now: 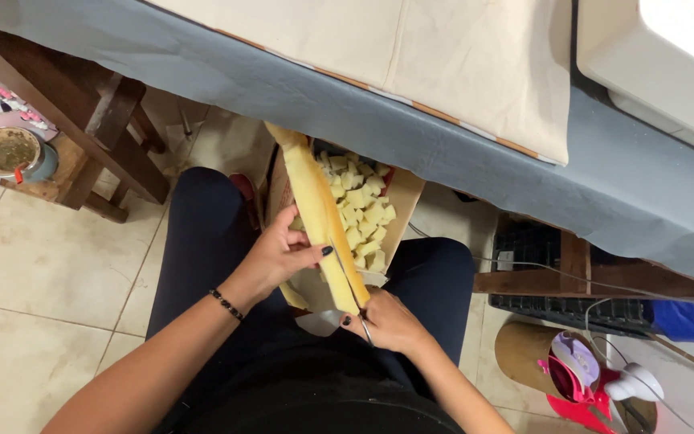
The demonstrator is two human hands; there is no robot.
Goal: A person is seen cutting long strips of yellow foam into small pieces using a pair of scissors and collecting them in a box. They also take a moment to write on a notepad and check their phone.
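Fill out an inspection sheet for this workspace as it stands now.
Surface: grey cloth-covered table with a cream fabric panel; work is done on the lap.
Job's things: yellow foam strip; scissors cutting its near end; cardboard box holding foam cubes.
Clutter: cup on wooden stool; pink items at lower right.
Grippers: left hand grips the strip; right hand holds the scissors.
Cables: white cord under the table.
Surroundings: tiled floor.

long yellow foam strip (320, 217), scissors (353, 299) cutting
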